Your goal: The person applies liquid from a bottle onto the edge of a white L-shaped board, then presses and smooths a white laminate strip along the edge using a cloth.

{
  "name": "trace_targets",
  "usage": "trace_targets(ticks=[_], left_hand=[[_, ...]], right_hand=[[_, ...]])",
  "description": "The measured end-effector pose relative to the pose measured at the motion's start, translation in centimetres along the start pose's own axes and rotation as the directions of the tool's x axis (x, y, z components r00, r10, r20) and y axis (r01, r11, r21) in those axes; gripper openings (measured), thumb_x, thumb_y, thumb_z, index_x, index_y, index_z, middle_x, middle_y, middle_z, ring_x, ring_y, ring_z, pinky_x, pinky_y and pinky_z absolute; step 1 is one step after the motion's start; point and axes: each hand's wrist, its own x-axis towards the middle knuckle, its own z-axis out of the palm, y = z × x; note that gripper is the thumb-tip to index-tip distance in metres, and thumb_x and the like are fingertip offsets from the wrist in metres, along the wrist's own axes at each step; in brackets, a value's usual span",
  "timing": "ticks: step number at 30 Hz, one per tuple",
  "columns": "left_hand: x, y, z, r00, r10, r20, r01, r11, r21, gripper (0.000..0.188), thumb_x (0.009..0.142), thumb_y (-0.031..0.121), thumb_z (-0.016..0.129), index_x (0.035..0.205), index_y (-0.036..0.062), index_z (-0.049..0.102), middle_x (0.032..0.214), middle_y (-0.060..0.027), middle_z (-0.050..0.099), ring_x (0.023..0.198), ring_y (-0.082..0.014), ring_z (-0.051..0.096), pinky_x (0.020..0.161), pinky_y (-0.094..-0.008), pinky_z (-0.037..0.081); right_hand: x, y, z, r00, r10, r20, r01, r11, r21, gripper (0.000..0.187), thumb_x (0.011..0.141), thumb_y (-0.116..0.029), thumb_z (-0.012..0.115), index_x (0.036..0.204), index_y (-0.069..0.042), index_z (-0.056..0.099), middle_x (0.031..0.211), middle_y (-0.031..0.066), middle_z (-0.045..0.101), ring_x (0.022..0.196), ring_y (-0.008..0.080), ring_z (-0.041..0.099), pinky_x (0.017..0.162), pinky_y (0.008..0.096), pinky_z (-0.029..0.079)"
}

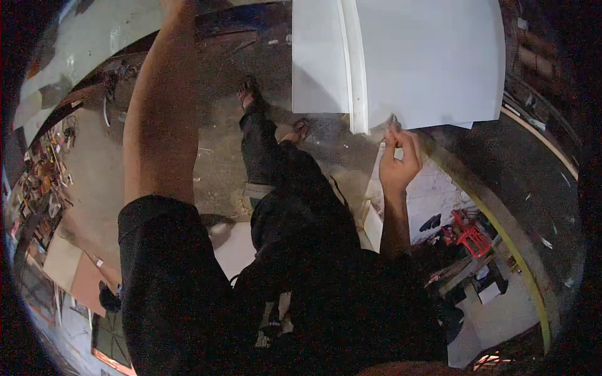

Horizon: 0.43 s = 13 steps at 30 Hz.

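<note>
My left forearm (162, 106) reaches far up along the left and leaves the picture at the top edge, so the left hand is out of sight. On the right, my right hand (401, 164) is raised, its fingertips pinched together round a small greyish thing (394, 120) too small to name. The pinch lies at the lower edge of a large white panel (433, 62), close to the end of a white raised strip (356, 75) that runs up the panel. Whether the fingertips touch the panel I cannot tell.
My feet (249, 93) stand on a dark, stained floor (219, 144). Tools and scraps (47, 166) crowd the far left, above brown boards (81, 272). A red plastic chair (475, 241) lies at the lower right, inside a curved yellowish edge (511, 244).
</note>
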Motion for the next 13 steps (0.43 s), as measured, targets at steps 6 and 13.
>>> trace_targets(ticks=[6,13], left_hand=[[0.1,-1.5,1.7,0.991,0.033,-0.131,-0.034,0.999,-0.007,0.051,0.091,0.051,0.062,0.115,0.0061,0.062,0.114,-0.0221,0.066,0.104,-0.0405,0.064,0.090,-0.0503,0.051],[0.2,0.9,-0.4,0.992,-0.063,0.111,0.062,0.998,0.013,0.062,0.090,0.055,0.062,0.134,0.0102,0.058,0.126,-0.0239,0.063,0.123,-0.0372,0.057,0.106,-0.0458,0.045]], right_hand=[[0.4,-1.6,3.0,0.992,-0.120,0.033,0.119,0.992,0.039,0.016,0.077,-0.001,0.080,0.089,-0.003,0.070,0.090,0.0095,0.065,0.084,0.0272,0.063,0.075,0.0367,0.052],[7.5,-2.6,6.0,0.973,-0.217,0.077,0.221,0.974,-0.044,0.007,0.083,-0.004,0.074,0.086,-0.006,0.068,0.094,0.0110,0.065,0.088,0.0314,0.065,0.080,0.0421,0.051]])
